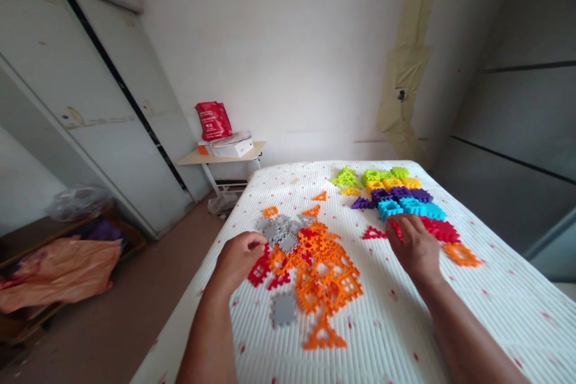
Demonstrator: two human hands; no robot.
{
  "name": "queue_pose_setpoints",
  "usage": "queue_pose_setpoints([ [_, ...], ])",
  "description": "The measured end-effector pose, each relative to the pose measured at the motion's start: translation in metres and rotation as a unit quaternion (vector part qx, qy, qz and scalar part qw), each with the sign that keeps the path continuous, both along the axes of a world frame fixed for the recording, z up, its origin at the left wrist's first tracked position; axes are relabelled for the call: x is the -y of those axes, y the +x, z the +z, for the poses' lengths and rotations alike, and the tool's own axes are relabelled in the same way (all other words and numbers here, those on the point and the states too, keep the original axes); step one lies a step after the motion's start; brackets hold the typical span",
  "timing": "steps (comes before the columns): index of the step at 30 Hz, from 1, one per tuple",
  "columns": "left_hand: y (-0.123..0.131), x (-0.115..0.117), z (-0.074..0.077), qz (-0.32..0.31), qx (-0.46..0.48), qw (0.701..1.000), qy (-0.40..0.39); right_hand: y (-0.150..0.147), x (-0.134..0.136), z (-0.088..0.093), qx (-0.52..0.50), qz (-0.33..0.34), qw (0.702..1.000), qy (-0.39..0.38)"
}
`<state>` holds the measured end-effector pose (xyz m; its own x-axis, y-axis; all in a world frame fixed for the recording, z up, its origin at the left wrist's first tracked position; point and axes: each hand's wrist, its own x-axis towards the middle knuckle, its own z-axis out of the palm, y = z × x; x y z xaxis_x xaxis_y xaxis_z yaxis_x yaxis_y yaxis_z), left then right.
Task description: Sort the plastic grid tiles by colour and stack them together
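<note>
My right hand [414, 246] is closed on a small red interlocking plastic piece [396, 229], at the near end of the colour-sorted rows. A red triangular piece [374, 233] lies just left of it, and stacked red pieces [443, 230] lie to its right. At the left edge of a mixed pile, my left hand [240, 259] has its fingers curled together; whatever they may hold is hidden. Close by it are a red window-shaped piece [259, 271], grey pieces [288, 243] and many orange pieces [328, 276]. A grey square [284, 309] lies nearer to me.
Light blue [389, 210], purple [400, 194], yellow [391, 183] and green pieces [345, 177] form rows at the back right of the bed [360, 336]. An orange square [462, 255] lies at the right. Beyond the bed stands a small table [189, 159] with a red bag [213, 121].
</note>
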<state>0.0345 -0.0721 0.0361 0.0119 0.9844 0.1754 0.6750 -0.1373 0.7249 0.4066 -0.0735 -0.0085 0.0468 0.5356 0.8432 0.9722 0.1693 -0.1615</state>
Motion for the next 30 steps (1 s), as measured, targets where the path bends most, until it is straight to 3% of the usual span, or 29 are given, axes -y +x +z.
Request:
queue_pose_setpoints([
  [3,-0.019,0.002,-0.025,0.009,-0.068,0.997,-0.02,-0.002,0.0,-0.001,-0.006,0.015,1.0,-0.015],
  [6,-0.028,0.002,-0.048,-0.013,-0.069,0.997,-0.033,-0.002,-0.001,-0.004,-0.01,0.032,0.999,-0.029],
  [9,-0.029,0.0,-0.062,-0.04,-0.091,0.994,-0.043,-0.002,-0.003,-0.006,-0.009,0.044,0.998,-0.035],
  [13,-0.025,-0.003,-0.065,-0.02,-0.14,0.989,-0.052,-0.002,-0.004,-0.007,-0.01,0.049,0.998,-0.038],
  [20,-0.021,-0.002,-0.056,-0.021,-0.179,0.98,-0.087,-0.006,-0.002,-0.005,-0.027,0.069,0.996,-0.046],
  [25,-0.021,-0.003,-0.055,-0.008,-0.126,0.989,-0.076,-0.008,-0.002,-0.005,-0.026,0.078,0.995,-0.053],
  [30,-0.022,0.0,-0.064,-0.003,-0.086,0.996,-0.038,-0.007,-0.003,-0.008,-0.03,0.087,0.994,-0.066],
])
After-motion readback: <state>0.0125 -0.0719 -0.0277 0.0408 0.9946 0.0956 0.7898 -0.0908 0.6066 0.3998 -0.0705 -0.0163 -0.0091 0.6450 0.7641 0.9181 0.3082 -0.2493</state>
